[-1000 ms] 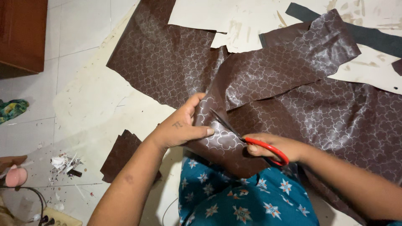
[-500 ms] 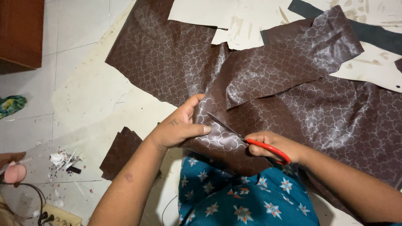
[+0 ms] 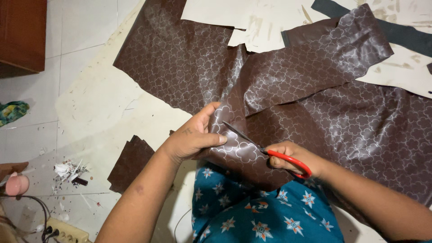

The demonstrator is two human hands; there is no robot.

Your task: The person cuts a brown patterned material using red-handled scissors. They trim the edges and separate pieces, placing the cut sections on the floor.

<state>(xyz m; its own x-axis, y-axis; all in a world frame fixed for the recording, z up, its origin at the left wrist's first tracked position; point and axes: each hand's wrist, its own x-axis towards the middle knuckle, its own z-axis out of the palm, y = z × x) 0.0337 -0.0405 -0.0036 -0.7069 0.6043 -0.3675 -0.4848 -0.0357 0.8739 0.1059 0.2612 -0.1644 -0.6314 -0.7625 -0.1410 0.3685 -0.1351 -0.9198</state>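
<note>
A large sheet of brown patterned fabric is spread across the pale tiled floor, with its near edge drawn up over a lap covered in teal flowered cloth. That raised edge is pinched by the left hand, thumb on top and fingers curled underneath, closed firmly on the fabric. A pair of scissors with red handles is gripped by the right hand, fingers threaded through the loops; the dark blades are seen slightly parted and laid against the fabric just beside the left thumb. Both hands are kept close together, right at the fold.

No containers are shown. Pale sheets of paper are laid at the top, partly overlapping the fabric, and a dark grey strip is stretched across the top right corner. A small brown offcut is left on the floor beside the left forearm. Further left, a heap of white scraps is scattered, and a pale power strip with a cable is glimpsed at the bottom edge. A wooden cabinet is caught in the top left corner.
</note>
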